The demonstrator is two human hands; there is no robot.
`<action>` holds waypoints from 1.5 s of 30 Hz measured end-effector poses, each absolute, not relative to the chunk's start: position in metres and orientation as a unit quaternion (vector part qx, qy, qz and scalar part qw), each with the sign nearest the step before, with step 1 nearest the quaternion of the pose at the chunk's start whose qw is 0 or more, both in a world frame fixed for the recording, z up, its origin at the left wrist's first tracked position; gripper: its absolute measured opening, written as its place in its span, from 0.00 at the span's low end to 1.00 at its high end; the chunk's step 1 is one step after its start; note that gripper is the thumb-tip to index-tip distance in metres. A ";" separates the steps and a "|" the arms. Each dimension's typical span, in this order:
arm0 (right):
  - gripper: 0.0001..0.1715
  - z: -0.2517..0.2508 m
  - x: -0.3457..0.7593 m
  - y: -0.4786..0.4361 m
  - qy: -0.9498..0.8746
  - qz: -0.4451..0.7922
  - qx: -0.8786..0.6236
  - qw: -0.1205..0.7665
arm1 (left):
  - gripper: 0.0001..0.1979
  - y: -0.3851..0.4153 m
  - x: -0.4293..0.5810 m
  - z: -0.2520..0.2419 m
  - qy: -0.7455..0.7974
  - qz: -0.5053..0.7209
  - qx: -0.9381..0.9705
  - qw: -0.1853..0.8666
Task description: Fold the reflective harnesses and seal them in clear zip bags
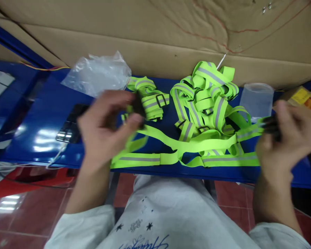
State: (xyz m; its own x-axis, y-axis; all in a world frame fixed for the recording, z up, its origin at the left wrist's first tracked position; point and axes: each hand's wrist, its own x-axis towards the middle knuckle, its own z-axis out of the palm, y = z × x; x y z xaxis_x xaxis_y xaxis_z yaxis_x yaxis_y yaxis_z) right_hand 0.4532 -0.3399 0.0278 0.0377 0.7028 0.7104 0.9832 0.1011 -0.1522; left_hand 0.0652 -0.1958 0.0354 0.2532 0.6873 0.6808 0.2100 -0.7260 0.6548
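My left hand [101, 128], blurred, pinches a dark flat piece [138, 105] between thumb and fingers; its exact kind is unclear. At the right, my right hand [287, 138] is closed round a black plastic buckle [271, 126] on the end of a neon yellow-green strap. This reflective strap [181, 143] with grey stripes stretches in two runs between my hands along the table's front edge. Behind it lies a tangled pile of similar straps [207, 100]. Beyond my left fingers sits a folded strap bundle [152, 103] with a black slider.
A clear plastic bag [98, 74] lies at the back left of the blue table [38, 128]. Near my left wrist is a black phone [74, 124] with a white cable. A translucent tub [257, 100] and a cardboard box [300, 97] stand right. Cardboard [119, 31] lines the back.
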 end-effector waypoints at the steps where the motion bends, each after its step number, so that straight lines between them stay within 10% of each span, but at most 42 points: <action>1: 0.40 0.023 0.443 -0.334 -0.674 -0.254 -0.613 0.325 | 0.18 -0.203 0.080 0.033 0.254 0.487 0.818 0.169; 45: 0.51 -0.011 0.330 -0.312 -0.741 -0.077 -0.594 0.303 | 0.13 -0.259 0.155 0.006 0.338 0.382 0.851 0.126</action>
State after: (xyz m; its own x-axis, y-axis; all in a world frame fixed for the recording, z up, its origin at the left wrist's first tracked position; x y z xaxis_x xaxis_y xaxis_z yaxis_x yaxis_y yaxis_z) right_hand 0.3300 -0.3125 -0.0112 -0.1111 0.8337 0.5410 0.9271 0.2831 -0.2458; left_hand 0.1546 -0.2590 0.0061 0.4800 0.6710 0.5651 0.4784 -0.7402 0.4726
